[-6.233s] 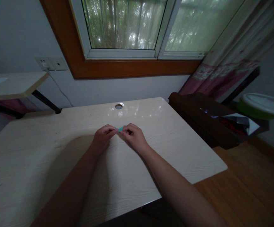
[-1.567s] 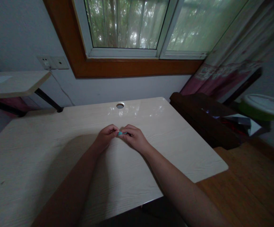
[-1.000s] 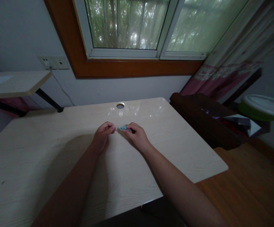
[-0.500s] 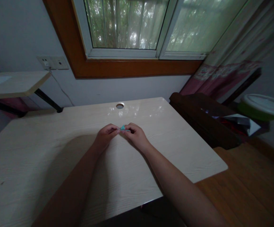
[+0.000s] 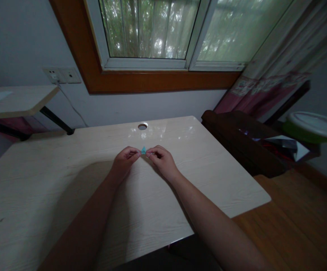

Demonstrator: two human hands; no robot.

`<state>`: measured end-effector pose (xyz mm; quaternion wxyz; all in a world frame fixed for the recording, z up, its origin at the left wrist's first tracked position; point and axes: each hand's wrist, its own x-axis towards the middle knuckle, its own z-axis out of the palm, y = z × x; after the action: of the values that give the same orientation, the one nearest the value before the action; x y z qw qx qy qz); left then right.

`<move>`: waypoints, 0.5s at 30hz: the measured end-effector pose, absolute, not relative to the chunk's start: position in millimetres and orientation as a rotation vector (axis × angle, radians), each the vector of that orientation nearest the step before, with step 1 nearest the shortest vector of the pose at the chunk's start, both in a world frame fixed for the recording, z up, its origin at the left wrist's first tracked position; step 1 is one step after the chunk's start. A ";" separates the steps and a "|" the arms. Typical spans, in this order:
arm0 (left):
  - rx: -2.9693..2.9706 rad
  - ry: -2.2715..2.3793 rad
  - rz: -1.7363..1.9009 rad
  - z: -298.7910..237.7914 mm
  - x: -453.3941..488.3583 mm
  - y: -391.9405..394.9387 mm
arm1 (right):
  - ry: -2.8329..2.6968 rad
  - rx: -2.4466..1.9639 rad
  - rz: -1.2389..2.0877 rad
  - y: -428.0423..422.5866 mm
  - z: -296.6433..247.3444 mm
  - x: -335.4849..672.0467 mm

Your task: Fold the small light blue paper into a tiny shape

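Observation:
A small turquoise piece of folded paper [image 5: 143, 150], pointed at the top, is held just above the desk between my two hands. My left hand [image 5: 126, 157] pinches its left side between thumb and forefinger. On the opposite side, my right hand [image 5: 163, 160] grips the other end the same way. Fingertips cover both ends of the piece, so its full shape cannot be made out. Below the hands lies the pale wood-grain desk [image 5: 152, 210], with a shadow to the left of my arms.
A round cable hole [image 5: 142, 127] sits near the desk's back edge. At the left, a raised shelf [image 5: 19, 103] stands on black legs. Beyond the desk's right edge are dark wooden furniture [image 5: 236, 139] and a green tub with a pale lid [image 5: 315, 126].
The turquoise paper has turned so that its point stands upright and more of it shows. My fingertips have moved slightly apart, the right ones shifting a little on its end.

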<state>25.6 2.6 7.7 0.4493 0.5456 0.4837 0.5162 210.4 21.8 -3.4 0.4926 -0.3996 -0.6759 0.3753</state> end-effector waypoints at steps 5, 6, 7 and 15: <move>1.400 1.160 1.231 10.8 27.4 0.3 | -1.693 -0.956 0.865 20.3 -2.1 210.6; 1.407 1.159 1.224 11.2 27.4 -0.1 | -1.696 -0.951 0.868 19.9 -1.8 210.4; 1.413 1.158 1.218 11.4 27.3 -0.4 | -1.697 -0.947 0.872 19.4 -1.5 210.2; 1.473 1.207 1.185 13.1 25.1 0.5 | -1.666 -0.978 0.885 19.6 1.6 209.1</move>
<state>25.1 0.5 13.1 0.4341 0.5915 0.4848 0.4760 209.1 19.6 1.6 0.4868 -0.4020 -0.6848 0.3639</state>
